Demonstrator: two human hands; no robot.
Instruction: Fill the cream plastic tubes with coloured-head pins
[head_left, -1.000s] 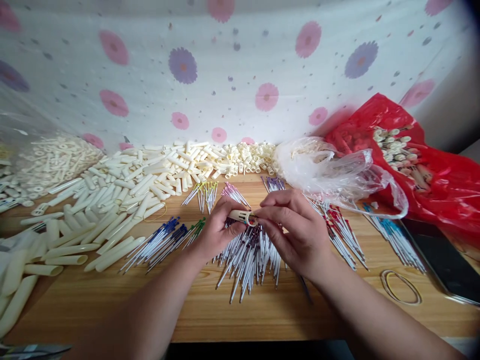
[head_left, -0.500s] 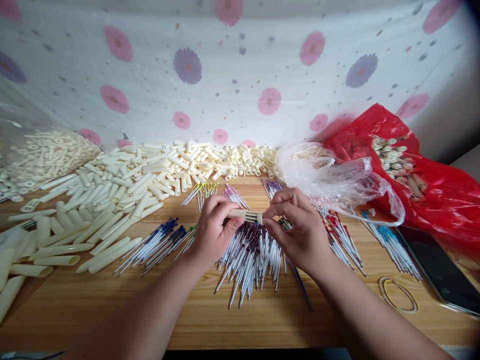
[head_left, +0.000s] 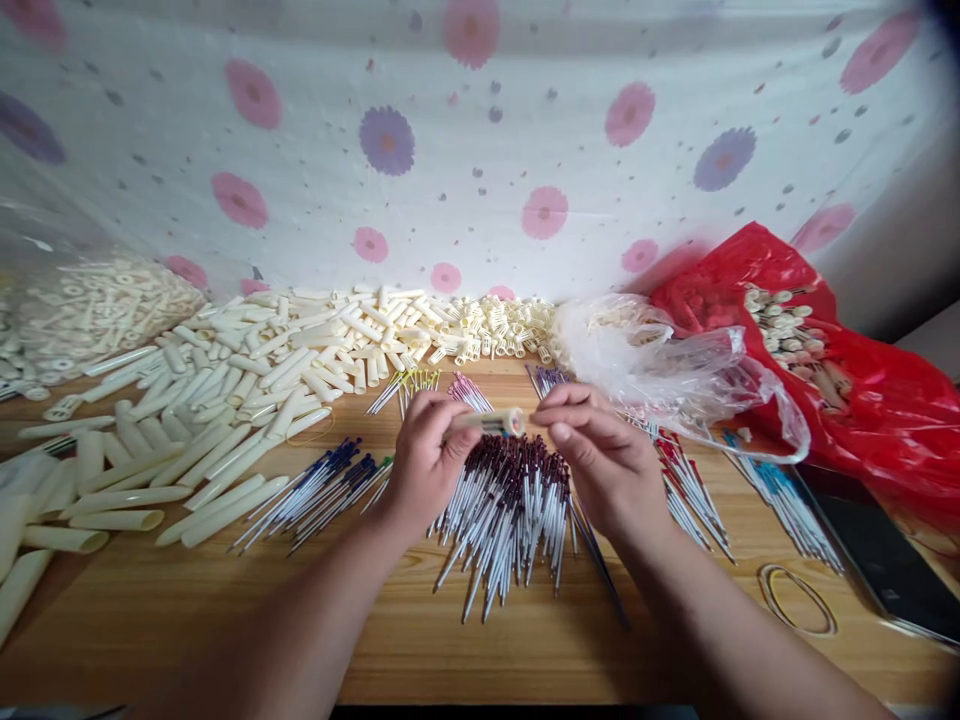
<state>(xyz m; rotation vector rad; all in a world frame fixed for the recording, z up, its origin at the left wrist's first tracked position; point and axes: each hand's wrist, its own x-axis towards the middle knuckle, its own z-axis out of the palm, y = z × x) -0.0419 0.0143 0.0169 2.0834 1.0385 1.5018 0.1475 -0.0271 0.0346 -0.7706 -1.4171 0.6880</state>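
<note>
My left hand (head_left: 424, 460) is closed around a cream plastic pen barrel (head_left: 495, 424), its slotted open end turned right and toward me. Something inside the slots is too blurred to make out. Just right of that end is my right hand (head_left: 611, 460), apart from the barrel, fingers loosely stretched and the thumb separate; I see nothing held in it. Beneath both hands lies a fanned heap of thin white pen refills with dark maroon ends (head_left: 510, 520). Blue-ended refills (head_left: 300, 495) lie left of the left hand, red-ended refills (head_left: 690, 490) right of the right hand.
Cream tubes (head_left: 262, 360) pile along the back and left, with slotted pieces (head_left: 502, 325) beside them. A clear plastic bag (head_left: 645, 350) and a red bag (head_left: 885, 410) stand back right. Near the right edge lie a dark phone (head_left: 885, 550) and rubber bands (head_left: 796, 600).
My right hand has come off the barrel's end and shifted slightly right, its fingers loosened. The barrel's open end has turned more toward me in my left hand.
</note>
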